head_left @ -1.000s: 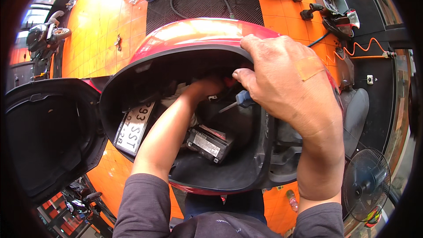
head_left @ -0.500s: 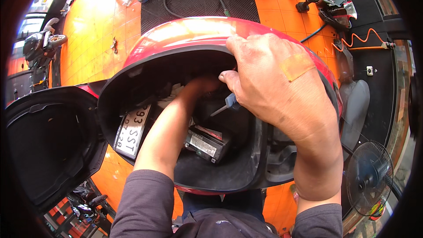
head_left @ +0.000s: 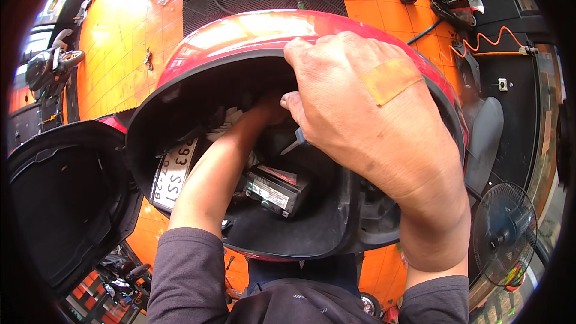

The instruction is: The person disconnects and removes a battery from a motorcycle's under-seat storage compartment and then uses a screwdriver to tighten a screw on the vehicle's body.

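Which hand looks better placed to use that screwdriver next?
Probably the right hand: the blue-handled screwdriver juts from under its palm into the open compartment. The left hand is deep inside, its fingers hidden.

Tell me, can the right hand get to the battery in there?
Probably yes: the compartment is open above the battery, and the left forearm passes beside it, not over it. A screwdriver sticks out under the right hand, though, and might get in the way.
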The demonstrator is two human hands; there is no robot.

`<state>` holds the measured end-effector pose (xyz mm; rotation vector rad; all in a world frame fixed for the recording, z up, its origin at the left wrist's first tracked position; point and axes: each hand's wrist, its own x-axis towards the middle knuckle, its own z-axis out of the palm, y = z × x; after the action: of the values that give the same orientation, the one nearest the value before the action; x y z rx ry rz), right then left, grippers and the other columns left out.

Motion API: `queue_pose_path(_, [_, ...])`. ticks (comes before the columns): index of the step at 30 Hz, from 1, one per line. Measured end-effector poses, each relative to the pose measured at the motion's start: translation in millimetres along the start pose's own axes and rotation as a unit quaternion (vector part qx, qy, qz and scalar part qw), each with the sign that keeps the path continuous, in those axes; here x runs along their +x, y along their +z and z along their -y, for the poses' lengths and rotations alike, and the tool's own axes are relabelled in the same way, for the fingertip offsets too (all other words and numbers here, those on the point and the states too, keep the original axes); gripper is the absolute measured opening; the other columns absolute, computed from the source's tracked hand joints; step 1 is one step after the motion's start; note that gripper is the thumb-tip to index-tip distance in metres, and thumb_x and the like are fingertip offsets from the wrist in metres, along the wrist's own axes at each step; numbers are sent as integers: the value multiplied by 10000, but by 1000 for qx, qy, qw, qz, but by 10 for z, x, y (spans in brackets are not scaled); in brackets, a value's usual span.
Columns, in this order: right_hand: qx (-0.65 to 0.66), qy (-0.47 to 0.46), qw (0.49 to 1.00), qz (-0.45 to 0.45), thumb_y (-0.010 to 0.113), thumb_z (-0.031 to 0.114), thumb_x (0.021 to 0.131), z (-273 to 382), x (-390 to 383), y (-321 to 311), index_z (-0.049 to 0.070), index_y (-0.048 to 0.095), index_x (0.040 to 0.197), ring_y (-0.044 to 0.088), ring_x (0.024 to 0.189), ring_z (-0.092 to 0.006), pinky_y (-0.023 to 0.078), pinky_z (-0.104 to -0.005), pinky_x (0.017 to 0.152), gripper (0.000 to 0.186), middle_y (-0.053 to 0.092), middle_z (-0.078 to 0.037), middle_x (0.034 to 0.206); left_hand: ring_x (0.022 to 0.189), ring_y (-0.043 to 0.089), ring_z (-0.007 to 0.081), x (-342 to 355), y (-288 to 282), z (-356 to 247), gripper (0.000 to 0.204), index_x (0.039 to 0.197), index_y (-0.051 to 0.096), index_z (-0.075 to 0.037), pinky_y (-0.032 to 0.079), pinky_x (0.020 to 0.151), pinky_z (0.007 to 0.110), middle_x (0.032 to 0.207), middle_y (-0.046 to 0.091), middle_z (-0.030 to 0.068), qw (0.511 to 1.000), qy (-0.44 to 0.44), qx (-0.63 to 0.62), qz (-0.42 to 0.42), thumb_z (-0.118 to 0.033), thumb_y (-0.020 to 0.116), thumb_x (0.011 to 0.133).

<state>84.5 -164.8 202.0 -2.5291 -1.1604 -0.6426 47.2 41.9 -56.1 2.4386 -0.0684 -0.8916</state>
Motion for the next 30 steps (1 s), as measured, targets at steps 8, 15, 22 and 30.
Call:
queue_pose_path(8, [-20,-3,1000,6,706,231,815,6,-4,-22,68,623,1088,630,959,-270,526,-401,801,329,630,-98,1015,1134,614,316,-11,-57,9,377,1234,625,-89,472,974,420,1238,644,179,1000,11,-8,1,-262,633,898])
queue_pose_path(15, [65,59,977,193,735,241,803,48,274,-349,72,636,1073,648,936,-318,523,-431,825,333,668,-148,945,1118,620,309,3,-102,-6,353,1210,637,-88,474,966,418,1220,653,173,999,28,-26,5,-255,633,899])
queue_pose_path(22, [19,102,976,189,743,268,810,189,291,-284,91,647,1122,648,1011,-321,519,-425,871,372,695,-137,1021,1102,626,302,11,-6,-8,329,1186,650,-88,475,958,416,1203,663,167,998,47,-28,-21,-248,633,899])
queue_pose_path(30, [77,37,991,105,750,284,813,94,121,-186,90,643,1165,645,1023,-336,512,-426,889,415,696,-143,1064,1083,633,295,133,82,43,302,1158,664,-87,477,948,414,1183,674,160,997,58,-9,-58,-239,633,900])
